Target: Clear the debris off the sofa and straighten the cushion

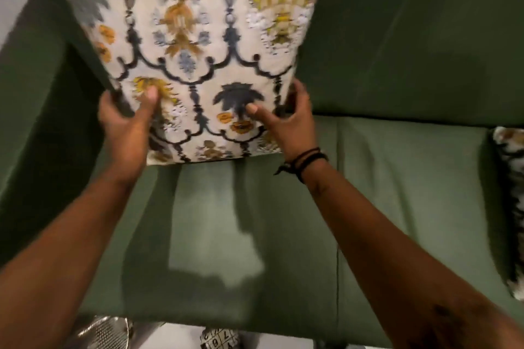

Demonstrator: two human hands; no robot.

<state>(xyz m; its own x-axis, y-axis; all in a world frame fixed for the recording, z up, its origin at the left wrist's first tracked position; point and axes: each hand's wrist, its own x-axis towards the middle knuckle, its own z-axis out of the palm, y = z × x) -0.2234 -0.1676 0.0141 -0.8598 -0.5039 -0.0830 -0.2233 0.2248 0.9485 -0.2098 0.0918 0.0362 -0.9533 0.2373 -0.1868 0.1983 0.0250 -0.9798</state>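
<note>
A square patterned cushion [195, 45], cream with dark scrollwork and yellow motifs, stands tilted against the back of the dark green sofa [397, 178] near its left arm. My left hand [127, 125] grips the cushion's lower left corner, thumb on the front face. My right hand [286, 119] holds the lower right edge, thumb pressed on the front and fingers wrapped behind. The cushion's bottom edge rests at the back of the seat. No debris shows on the seat cushions in view.
A second patterned cushion [510, 207] lies at the right edge of the seat, partly cut off. The sofa's left armrest [31, 122] rises beside the held cushion. Below the seat's front edge are a shiny metallic object [105, 334] and a patterned item [218, 340].
</note>
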